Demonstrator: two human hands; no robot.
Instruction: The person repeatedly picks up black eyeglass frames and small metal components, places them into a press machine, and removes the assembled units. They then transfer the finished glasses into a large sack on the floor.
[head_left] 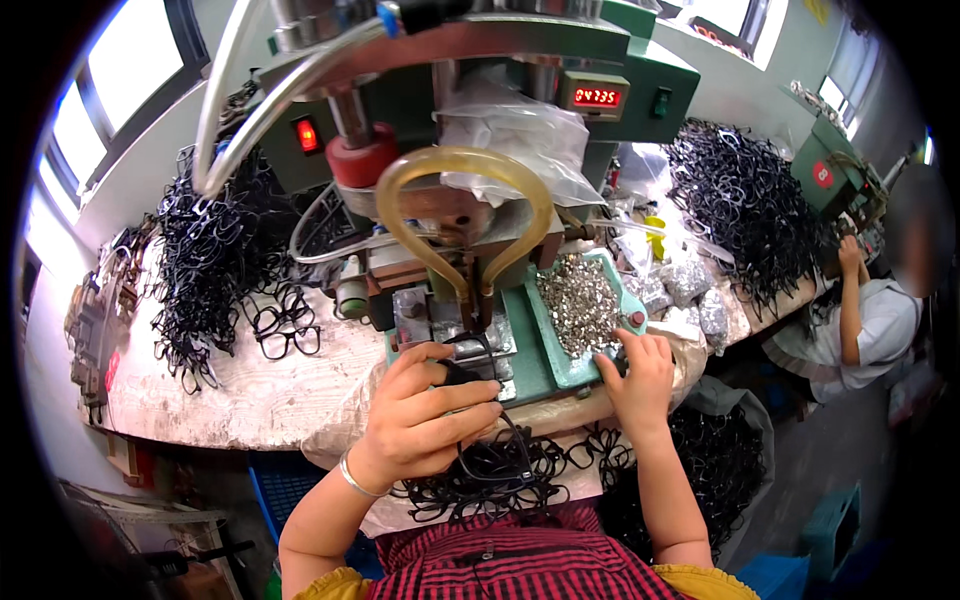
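Nearest, the left hand [425, 420] pinches a black spectacle frame [462, 378] against the green press [470, 330]; hold it square there. The right hand [635, 375], fingers curled, picks at small metal parts [580, 300] in the teal tray [545, 335]; take one only.

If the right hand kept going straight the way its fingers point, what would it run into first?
Most likely the green tray of small silvery metal parts: the right hand rests at its near corner, fingers pointing up-left over it. Depth is unclear.
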